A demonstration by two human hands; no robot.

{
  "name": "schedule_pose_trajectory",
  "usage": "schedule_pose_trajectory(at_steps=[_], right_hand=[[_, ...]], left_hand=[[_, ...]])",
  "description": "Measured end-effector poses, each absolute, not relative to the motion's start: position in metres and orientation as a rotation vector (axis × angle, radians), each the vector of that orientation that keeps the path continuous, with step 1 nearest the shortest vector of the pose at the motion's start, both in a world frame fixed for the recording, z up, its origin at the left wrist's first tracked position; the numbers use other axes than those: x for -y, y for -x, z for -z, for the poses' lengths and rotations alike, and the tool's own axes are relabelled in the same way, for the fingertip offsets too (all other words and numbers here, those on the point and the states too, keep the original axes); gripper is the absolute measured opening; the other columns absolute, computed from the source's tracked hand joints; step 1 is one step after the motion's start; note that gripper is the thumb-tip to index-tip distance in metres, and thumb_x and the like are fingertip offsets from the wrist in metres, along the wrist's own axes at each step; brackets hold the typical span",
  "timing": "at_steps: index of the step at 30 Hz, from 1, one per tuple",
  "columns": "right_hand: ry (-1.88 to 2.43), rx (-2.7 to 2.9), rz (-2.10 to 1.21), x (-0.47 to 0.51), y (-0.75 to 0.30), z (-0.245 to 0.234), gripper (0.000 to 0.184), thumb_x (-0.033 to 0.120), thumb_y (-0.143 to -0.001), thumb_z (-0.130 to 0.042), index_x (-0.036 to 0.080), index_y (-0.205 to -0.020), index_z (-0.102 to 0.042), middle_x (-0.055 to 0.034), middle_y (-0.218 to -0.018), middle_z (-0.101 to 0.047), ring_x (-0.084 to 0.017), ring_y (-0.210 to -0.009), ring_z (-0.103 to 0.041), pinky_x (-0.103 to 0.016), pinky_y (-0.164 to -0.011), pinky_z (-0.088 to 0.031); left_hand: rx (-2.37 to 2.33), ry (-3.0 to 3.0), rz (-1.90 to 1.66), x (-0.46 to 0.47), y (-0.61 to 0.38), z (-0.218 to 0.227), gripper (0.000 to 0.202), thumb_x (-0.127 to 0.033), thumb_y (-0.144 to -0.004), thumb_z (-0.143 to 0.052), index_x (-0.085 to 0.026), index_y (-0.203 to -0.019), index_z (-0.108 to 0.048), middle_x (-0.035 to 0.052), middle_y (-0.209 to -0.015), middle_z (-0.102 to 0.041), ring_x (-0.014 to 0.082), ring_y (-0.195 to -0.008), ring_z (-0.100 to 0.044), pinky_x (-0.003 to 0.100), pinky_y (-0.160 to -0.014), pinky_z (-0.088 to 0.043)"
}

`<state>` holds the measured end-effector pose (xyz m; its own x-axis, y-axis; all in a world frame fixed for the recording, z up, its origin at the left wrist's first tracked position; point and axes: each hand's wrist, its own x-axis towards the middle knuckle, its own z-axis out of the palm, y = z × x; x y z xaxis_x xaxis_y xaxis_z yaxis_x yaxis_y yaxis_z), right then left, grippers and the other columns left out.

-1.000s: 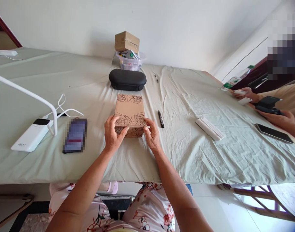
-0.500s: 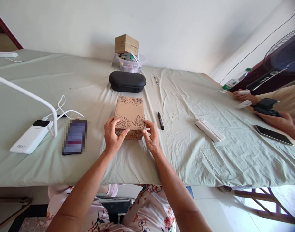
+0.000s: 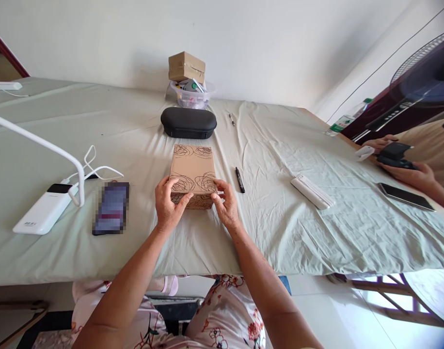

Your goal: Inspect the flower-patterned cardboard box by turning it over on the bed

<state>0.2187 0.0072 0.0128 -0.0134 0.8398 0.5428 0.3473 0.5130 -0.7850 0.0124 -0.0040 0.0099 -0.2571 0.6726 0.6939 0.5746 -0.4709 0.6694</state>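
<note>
A small brown cardboard box (image 3: 193,165) sits on the cloth in front of me, with black scribbled loops at the corners of its top and over its near side. My left hand (image 3: 168,203) grips its near left corner, thumb on the front edge and fingers along the side. At the near right corner my right hand (image 3: 225,202) holds it in the same way. A black marker pen (image 3: 240,180) lies just right of the box. Behind the box rests a black zippered case (image 3: 188,123).
Left are a white power bank (image 3: 43,209) with cables, a white lamp arm (image 3: 36,140) and a phone (image 3: 111,208). A clear plastic basin (image 3: 193,99) carries another carton (image 3: 186,67). Rightward lie a pen (image 3: 231,119), a white device (image 3: 312,192), a phone (image 3: 406,196) and another person's hands (image 3: 421,175).
The view has shifted slightly to the right. Both my hands keep their hold on the box, which stays in place. The other person's hands have moved a little.
</note>
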Motion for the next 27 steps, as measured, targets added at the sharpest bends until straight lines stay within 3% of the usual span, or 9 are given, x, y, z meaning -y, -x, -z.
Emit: schedule_pose_trajectory(at_steps=[15, 27], right_hand=[[1.023, 1.618, -0.512, -0.0075, -0.2183, -0.0117, 0.049, 0.066, -0.102, -0.058, 0.027, -0.132, -0.063, -0.009, -0.114, -0.065, -0.022, -0.1, -0.067, -0.033, -0.076, -0.059], [1.051, 1.635, -0.513, -0.0073, -0.2184, -0.0121, 0.057, 0.071, -0.102, -0.053, 0.026, -0.135, -0.061, -0.0109, -0.118, -0.067, -0.023, -0.101, -0.067, -0.035, -0.078, -0.06]], left_hand=[[-1.544, -1.861, -1.876, 0.0024, -0.0109, -0.0075, 0.055, -0.064, -0.093, -0.07, -0.022, -0.129, -0.065, 0.0154, -0.136, -0.064, 0.0292, -0.126, -0.062, 0.045, -0.109, -0.051], [-1.537, -1.849, -1.891, 0.0016, -0.0101, -0.0091, 0.055, -0.064, -0.093, -0.07, -0.022, -0.128, -0.065, 0.0147, -0.135, -0.067, 0.0279, -0.126, -0.064, 0.044, -0.11, -0.051]])
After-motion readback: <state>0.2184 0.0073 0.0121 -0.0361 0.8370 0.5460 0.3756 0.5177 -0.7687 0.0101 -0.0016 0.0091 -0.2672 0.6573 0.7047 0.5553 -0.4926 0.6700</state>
